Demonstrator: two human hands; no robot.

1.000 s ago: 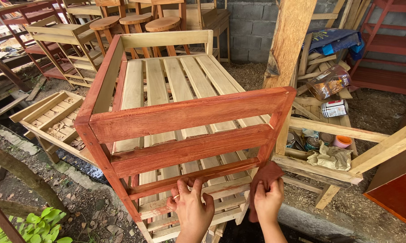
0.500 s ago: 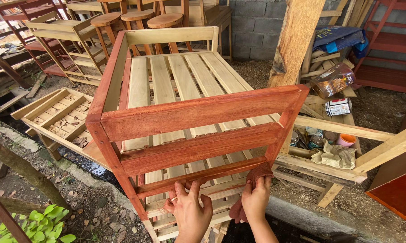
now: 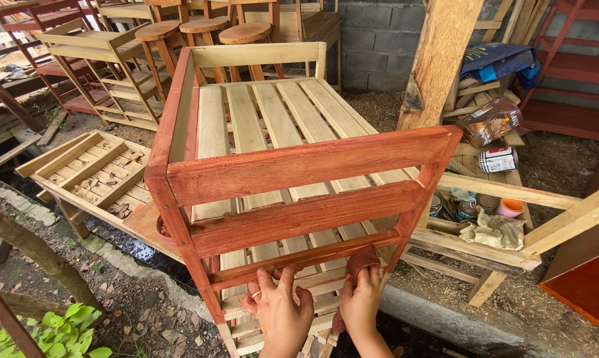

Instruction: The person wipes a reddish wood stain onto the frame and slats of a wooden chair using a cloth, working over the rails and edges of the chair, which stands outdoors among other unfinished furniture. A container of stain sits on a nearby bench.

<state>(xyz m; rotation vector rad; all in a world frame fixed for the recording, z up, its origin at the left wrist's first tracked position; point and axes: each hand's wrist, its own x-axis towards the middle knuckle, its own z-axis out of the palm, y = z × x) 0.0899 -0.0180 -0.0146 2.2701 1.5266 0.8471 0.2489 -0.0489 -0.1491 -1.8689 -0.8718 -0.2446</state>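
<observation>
The slatted wooden rack (image 3: 293, 179) stood half stained red, its far slats bare. Right of it, a wooden tray (image 3: 472, 242) held tins, an orange cup (image 3: 510, 207) and a crumpled cloth (image 3: 492, 229). At the rack's lowest front rail, the left hand (image 3: 279, 308) gripped the wood while the right hand (image 3: 360, 298) pressed a stained rag (image 3: 362, 260) against it. Bare dirt lay open left of the rack

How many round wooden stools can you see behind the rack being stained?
3, in a row at the top of the view: left stool, middle stool, right stool. More may be hidden behind the other furniture.
</observation>
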